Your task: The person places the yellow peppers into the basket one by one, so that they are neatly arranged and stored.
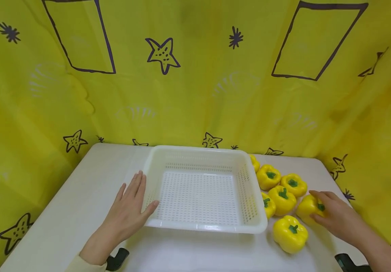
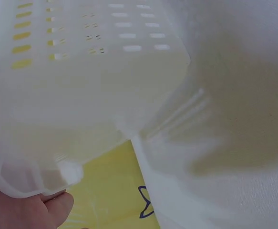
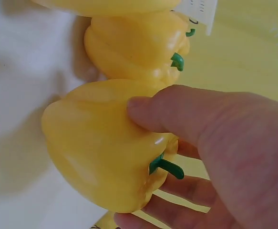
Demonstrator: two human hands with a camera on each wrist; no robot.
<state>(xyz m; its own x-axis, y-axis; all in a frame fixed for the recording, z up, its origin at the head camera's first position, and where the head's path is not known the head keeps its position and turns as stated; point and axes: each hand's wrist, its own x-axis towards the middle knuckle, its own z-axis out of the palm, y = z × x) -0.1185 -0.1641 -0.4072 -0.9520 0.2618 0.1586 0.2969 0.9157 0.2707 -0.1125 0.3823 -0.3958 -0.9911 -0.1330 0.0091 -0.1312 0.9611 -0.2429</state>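
A white plastic basket (image 1: 204, 227) with slotted walls sits on the table, with nothing inside. My left hand (image 1: 127, 207) lies along its left rim, fingers straight and thumb over the front corner; the left wrist view has fingertips at the basket's edge. At the right, my right hand (image 1: 338, 215) holds a yellow bell pepper (image 3: 96, 148) with a green stem, thumb on one side and fingers around the other. Another bell pepper (image 1: 290, 235) stands nearer the front. Several more bell peppers (image 1: 283, 200) cluster against the basket's right side, some partly hidden by it.
The white table (image 1: 114, 166) ends at the back and sides against a yellow curtain (image 1: 195, 105) printed with stars and shapes. Dark wrist straps (image 1: 117, 260) show on both wrists.
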